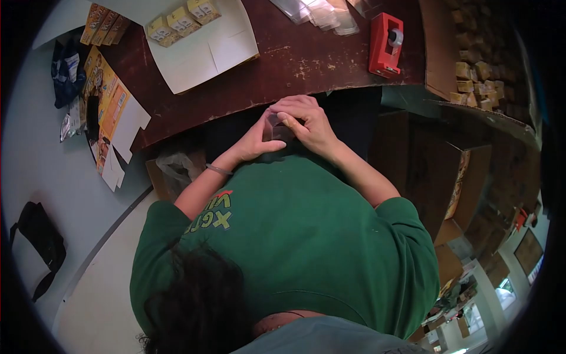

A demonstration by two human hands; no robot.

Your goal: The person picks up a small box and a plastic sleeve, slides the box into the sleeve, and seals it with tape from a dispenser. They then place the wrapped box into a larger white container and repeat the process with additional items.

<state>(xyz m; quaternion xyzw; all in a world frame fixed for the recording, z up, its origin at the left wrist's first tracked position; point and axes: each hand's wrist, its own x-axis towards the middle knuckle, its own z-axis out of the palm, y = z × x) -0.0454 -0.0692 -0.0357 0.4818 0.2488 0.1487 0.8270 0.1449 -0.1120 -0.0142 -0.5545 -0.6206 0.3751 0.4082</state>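
Note:
Both my hands meet close to my body, at the front edge of the dark red table. A small clear plastic piece is between them. My left hand holds it from the left, with the thumb along its lower side. Over its top and right side, my right hand curls its fingers and touches the fingers of my left hand. Whether anything is inside the clear piece cannot be made out.
A white tray bears yellow boxes at the upper left. Clear plastic sleeves and a red tape dispenser are on the table's far right. Beside it, a carton holds many small yellow boxes. Printed cardboard lies left.

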